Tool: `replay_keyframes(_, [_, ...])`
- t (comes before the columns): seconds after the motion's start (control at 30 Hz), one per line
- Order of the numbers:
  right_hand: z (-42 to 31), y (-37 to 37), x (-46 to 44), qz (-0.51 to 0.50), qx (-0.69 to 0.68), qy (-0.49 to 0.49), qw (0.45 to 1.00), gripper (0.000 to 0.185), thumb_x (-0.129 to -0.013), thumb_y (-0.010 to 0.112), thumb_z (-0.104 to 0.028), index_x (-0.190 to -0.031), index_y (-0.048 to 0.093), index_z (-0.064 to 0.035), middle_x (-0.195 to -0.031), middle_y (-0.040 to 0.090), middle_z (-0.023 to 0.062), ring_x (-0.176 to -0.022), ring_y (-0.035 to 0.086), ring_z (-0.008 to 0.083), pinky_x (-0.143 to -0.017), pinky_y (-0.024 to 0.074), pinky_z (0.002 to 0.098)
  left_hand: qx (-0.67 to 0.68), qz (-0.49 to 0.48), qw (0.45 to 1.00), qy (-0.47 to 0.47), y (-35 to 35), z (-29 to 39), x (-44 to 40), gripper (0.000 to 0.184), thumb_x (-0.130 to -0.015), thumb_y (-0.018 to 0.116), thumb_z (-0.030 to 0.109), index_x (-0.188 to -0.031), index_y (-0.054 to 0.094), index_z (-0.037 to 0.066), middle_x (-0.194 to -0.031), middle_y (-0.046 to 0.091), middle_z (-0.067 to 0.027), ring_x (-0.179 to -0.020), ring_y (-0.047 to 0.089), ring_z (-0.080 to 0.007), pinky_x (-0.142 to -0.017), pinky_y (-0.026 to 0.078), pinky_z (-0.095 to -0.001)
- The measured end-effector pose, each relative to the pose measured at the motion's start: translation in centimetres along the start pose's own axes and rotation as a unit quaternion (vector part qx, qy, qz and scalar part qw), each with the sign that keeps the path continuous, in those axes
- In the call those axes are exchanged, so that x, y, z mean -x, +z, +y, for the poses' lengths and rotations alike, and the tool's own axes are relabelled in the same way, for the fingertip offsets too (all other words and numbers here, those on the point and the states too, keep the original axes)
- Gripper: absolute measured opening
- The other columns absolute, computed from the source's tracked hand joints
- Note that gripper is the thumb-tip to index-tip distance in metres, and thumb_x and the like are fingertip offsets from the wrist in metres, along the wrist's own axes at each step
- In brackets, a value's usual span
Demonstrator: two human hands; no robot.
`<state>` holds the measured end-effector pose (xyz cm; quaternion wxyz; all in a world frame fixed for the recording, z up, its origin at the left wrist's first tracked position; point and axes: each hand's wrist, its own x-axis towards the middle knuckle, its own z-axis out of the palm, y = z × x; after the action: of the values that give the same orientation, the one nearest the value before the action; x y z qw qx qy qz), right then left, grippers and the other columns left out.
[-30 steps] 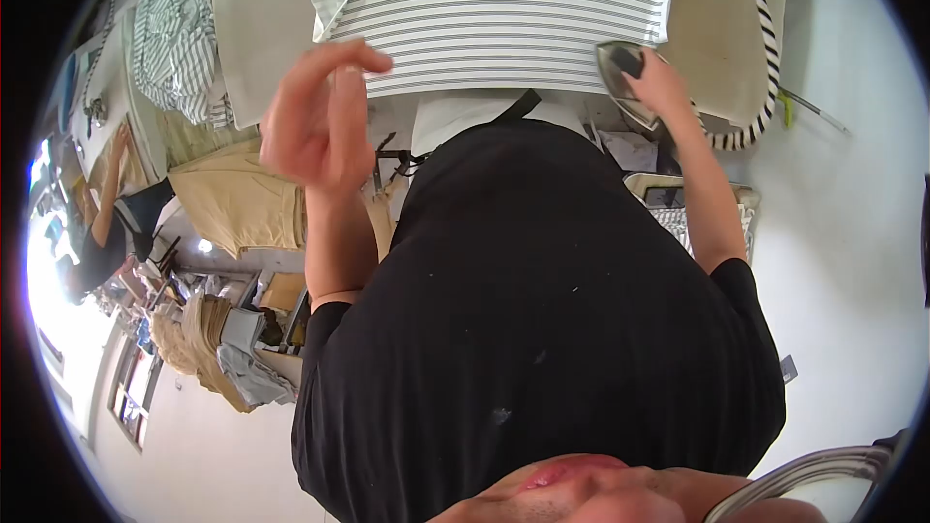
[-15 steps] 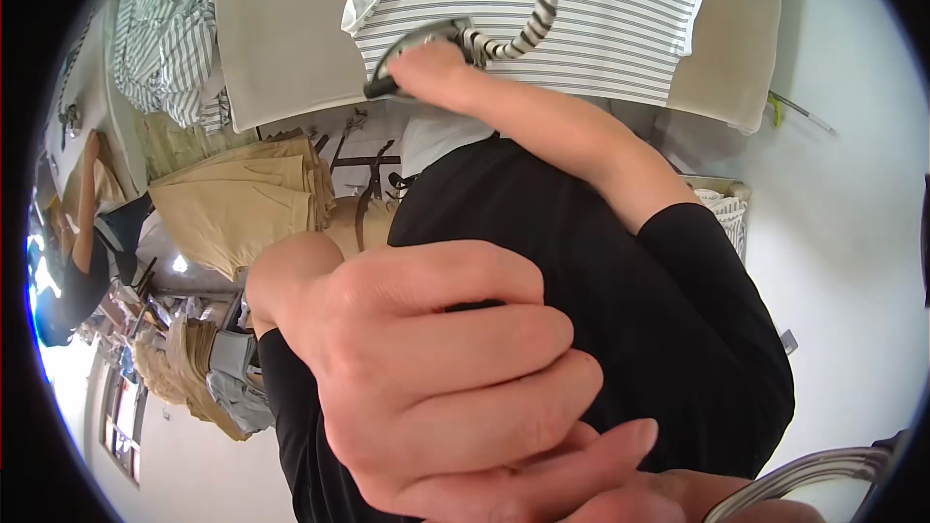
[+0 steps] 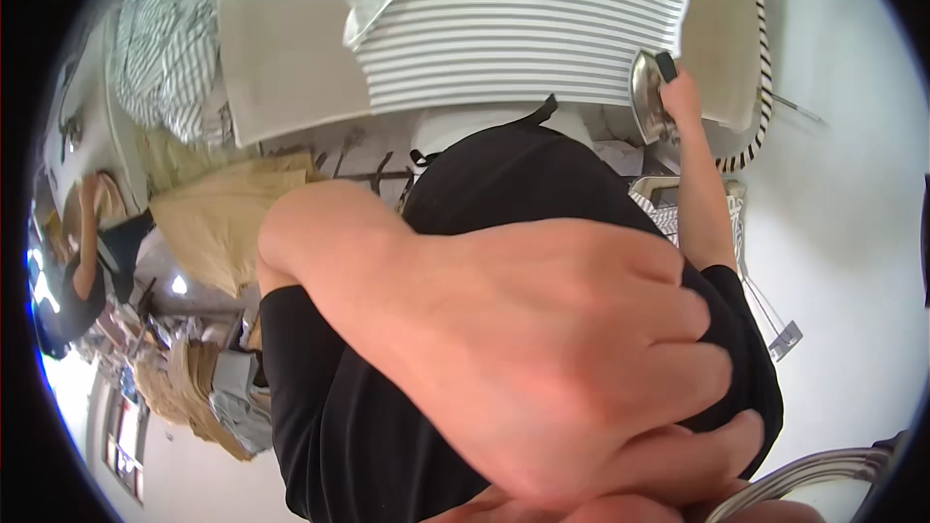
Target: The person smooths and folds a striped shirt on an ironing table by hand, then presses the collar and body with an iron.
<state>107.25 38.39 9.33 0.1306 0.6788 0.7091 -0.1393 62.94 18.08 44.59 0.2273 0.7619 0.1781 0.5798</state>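
My right hand [image 3: 681, 100] grips the dark handle of a steam iron [image 3: 647, 102] at the right front edge of the padded ironing board [image 3: 291, 58]. The iron is tipped up, with its shiny metal side showing. A black-and-white striped hose [image 3: 763, 48] hangs in a loop beyond the board's right edge. The grey-and-white striped shirt [image 3: 513, 48] lies spread on the board, left of the iron. Large and close to the camera, my left hand [image 3: 591, 349] is a loose fist in front of my black apron; its palm is hidden and nothing sticks out.
A heap of striped cloth [image 3: 174, 48] lies left of the board. Folded tan cloth [image 3: 232, 213] sits below it. Under the board's right side stands a basket [image 3: 668, 203] with striped cloth. Another person's arm [image 3: 89, 242] shows at far left. A wire rim [image 3: 823, 470] crosses the lower right.
My right hand has swung the iron from the shirt's left front to the right board edge, and the hose moved right with it. My left fist has shifted right across the view.
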Motion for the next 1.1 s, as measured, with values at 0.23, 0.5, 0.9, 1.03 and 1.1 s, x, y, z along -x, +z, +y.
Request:
replay_keyframes(0.23, [13.7,-3.3,-2.2,0.015,0.042,0.081,0.996,0.060,-0.089,0.061,-0.019,-0.148,0.051,-0.0171,-0.114,0.071,0.0242,-0.106,0.068,0.0440,-0.088,0.0546,0.0553,0.045,0.050,0.996,-0.061,10.7,-6.4,-5.3,0.008,-0.095,0.069,0.016,-0.088,0.072,0.015,-0.078,0.069,-0.0028,-0.063,0.064,-0.0158,-0.058,0.050,-0.0290])
replay_keyframes(0.5, [22.5,-3.8,-11.9,0.034,0.063,-0.058,0.996,0.069,-0.088,0.066,-0.024,-0.154,0.044,-0.0220,-0.097,0.074,0.0199,-0.090,0.072,0.0414,-0.077,0.0561,0.0547,-0.273,-0.263,0.843,-0.381,18.9,-27.4,8.0,0.021,-0.096,0.066,0.015,-0.111,0.069,0.002,-0.101,0.072,-0.0176,-0.093,0.070,-0.0358,-0.084,0.056,-0.0442])
replay_keyframes(0.9, [17.0,-6.5,-9.7,0.190,0.055,-0.285,0.938,0.070,-0.088,0.077,-0.033,-0.151,0.048,-0.0192,-0.121,0.068,0.0169,-0.108,0.066,0.0356,-0.089,0.0536,0.0454,-0.340,0.242,0.495,-0.762,6.3,-22.1,30.2,0.030,-0.092,0.064,0.027,-0.106,0.076,0.003,-0.094,0.076,-0.0181,-0.094,0.074,-0.0339,-0.086,0.056,-0.0416])
replay_keyframes(1.03, [8.2,-2.9,-4.8,0.171,-0.103,-0.242,0.950,0.062,-0.093,0.072,-0.031,-0.148,0.051,-0.0126,-0.123,0.064,0.0160,-0.114,0.061,0.0336,-0.095,0.0491,0.0438,-0.466,0.242,0.560,-0.641,-1.5,-24.2,31.2,0.030,-0.091,0.064,0.021,-0.113,0.075,0.005,-0.097,0.077,-0.0158,-0.091,0.073,-0.0330,-0.086,0.056,-0.0409])
replay_keyframes(1.1, [4.1,0.3,-2.2,0.111,-0.167,-0.229,0.953,0.054,-0.095,0.071,-0.028,-0.142,0.056,-0.0078,-0.116,0.066,0.0164,-0.107,0.064,0.0335,-0.092,0.0515,0.0429,-0.466,0.203,0.622,-0.596,-5.0,-26.4,31.7,0.027,-0.091,0.064,0.016,-0.114,0.075,0.006,-0.104,0.075,-0.0149,-0.100,0.071,-0.0346,-0.090,0.055,-0.0420])
